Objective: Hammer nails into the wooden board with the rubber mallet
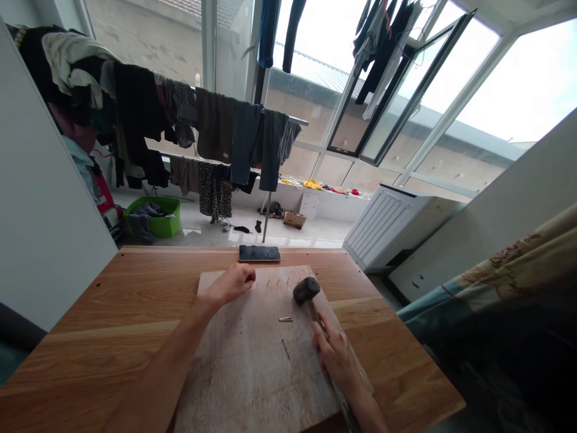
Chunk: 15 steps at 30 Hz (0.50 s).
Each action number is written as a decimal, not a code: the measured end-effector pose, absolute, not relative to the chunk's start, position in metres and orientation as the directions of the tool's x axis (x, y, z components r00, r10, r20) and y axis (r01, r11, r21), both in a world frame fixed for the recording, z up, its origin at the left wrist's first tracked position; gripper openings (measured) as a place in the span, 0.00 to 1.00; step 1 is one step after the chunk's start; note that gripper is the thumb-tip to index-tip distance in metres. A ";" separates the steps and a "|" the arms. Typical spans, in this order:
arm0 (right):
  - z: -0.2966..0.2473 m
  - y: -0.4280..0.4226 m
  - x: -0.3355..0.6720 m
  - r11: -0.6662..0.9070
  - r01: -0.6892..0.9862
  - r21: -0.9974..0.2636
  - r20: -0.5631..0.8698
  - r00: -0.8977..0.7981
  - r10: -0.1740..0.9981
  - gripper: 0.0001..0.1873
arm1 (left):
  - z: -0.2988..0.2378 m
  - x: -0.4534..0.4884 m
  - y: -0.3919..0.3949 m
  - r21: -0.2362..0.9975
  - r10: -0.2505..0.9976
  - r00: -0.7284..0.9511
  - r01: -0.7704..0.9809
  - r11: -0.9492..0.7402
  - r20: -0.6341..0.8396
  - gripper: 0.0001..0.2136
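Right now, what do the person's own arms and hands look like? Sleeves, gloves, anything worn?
Both are bare. The left hand and right hand have no gloves, and no rings or watch show. The left forearm and right forearm are uncovered as far as the frame edge, with no sleeve, strap or marking in view.

Bright daylight floods through the windows (451, 90), overexposed white, and the edges bend with wide-angle distortion.

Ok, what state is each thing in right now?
board: flat on the table
hammer: head low over the board
right hand: gripping the hammer handle
left hand: closed, fingertips down on the board
loose nails: lying flat on the board
phone: face up, screen dark
window: swung open
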State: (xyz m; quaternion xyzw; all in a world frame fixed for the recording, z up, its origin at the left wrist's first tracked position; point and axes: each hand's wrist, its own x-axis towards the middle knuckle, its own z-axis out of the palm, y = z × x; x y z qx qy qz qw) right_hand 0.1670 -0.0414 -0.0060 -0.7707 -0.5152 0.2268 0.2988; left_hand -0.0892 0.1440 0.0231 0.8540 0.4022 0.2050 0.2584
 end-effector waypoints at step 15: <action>0.000 -0.041 0.163 -0.280 0.620 -0.733 -0.033 0.378 0.925 0.30 | 0.012 -0.080 0.144 0.509 0.779 0.608 0.627 -0.590 0.154 0.07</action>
